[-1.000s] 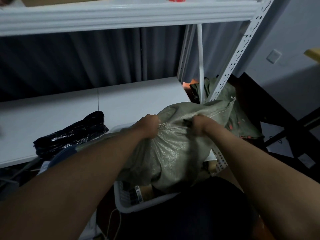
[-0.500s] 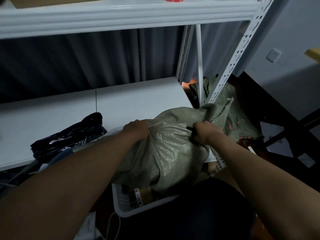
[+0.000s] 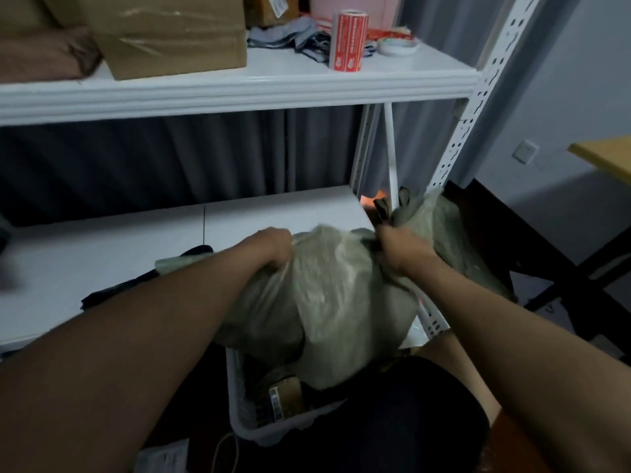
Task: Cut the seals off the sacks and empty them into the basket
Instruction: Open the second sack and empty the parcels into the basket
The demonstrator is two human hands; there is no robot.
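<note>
A grey-green woven sack [image 3: 327, 302] hangs bulging over a white plastic basket [image 3: 246, 425] at the bottom centre. My left hand [image 3: 269, 245] grips the sack's upper left corner, my right hand [image 3: 399, 249] grips its upper right, where a dark object sticks up from the fist. The sack is motion-blurred. Brown parcels [image 3: 285, 394] with a barcode label lie in the basket under the sack. Another green sack [image 3: 450, 230] lies behind my right hand.
A white shelf board [image 3: 102, 261] with a black plastic bag [image 3: 143, 285] lies to the left. The upper shelf [image 3: 239, 87] carries cardboard boxes [image 3: 170, 32] and a red label roll [image 3: 350, 40]. A perforated upright [image 3: 478, 107] stands at right, a dark table frame [image 3: 560, 268] beyond.
Both hands lifted the sack higher above the basket and spread further apart. The view tilted up, so the upper shelf's contents now show.
</note>
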